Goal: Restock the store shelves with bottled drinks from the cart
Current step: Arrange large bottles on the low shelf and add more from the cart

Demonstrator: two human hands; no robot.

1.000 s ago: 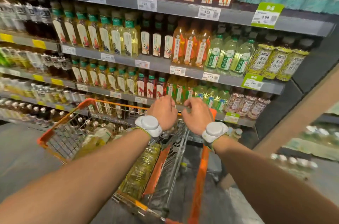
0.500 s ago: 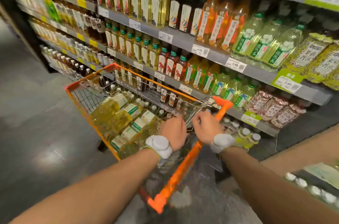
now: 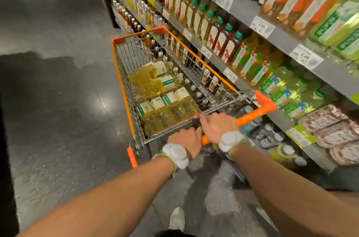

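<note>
Cart [image 3: 139,34]: wire basket with orange rim, positioned in the aisle just beside the shelves [image 3: 279,39] on its right side.

Bottled drinks [image 3: 155,89]: yellow liquid with white-and-green labels, laid on their sides in the basket. The label text cannot be read.

Left hand [image 3: 187,139]: fingers are curled round the orange handle [image 3: 252,115].

Right hand [image 3: 218,126]: placed on the same handle beside the left, fingers curled over it and the index finger extended toward the basket's wire edge.

A white band is worn on each wrist [image 3: 175,154].

Shelf stock: dark bottles with a red horse figure on the label [image 3: 223,40], and pale green bottles [image 3: 291,91] further along. 1 price tag [image 3: 261,27] appears to read 4.99; the others are blurred.

Surroundings: dark grey floor [image 3: 58,101] and 1 white shoe [image 3: 176,217] below the arms.
</note>
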